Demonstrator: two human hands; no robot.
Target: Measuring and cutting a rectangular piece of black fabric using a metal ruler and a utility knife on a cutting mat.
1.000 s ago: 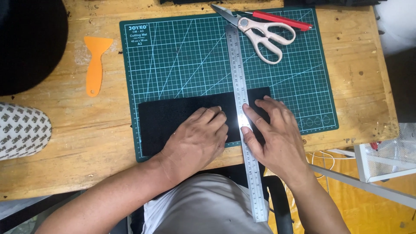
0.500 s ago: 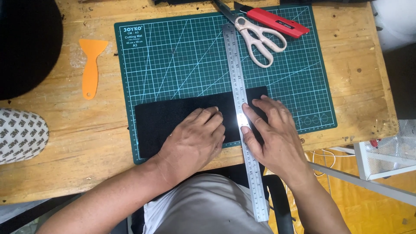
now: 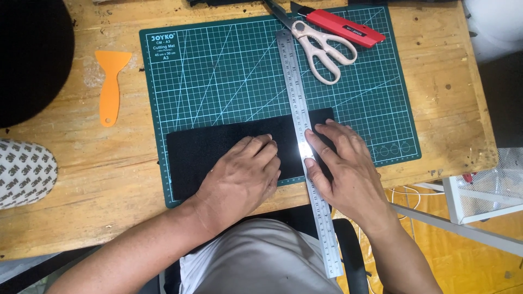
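Observation:
A black rectangular sheet (image 3: 218, 144) lies across the near part of a green cutting mat (image 3: 229, 76). A long steel ruler (image 3: 294, 81) crosses the sheet near its right end and runs past the table's front edge. My left hand (image 3: 242, 177) presses flat on the black sheet, just left of the ruler. My right hand (image 3: 343, 163) lies flat on the sheet's right end, fingertips touching the ruler's right edge. Neither hand grips anything.
Pale-handled scissors (image 3: 321, 49) and a red utility knife (image 3: 343, 27) lie at the mat's far right. An orange plastic scraper (image 3: 110, 87) rests on the wooden table (image 3: 452, 98) left of the mat. A black round object (image 3: 30, 54) and a patterned white piece (image 3: 22, 171) sit at the left.
Both hands and the ruler keep their places on the sheet. Only the camera view has shifted slightly.

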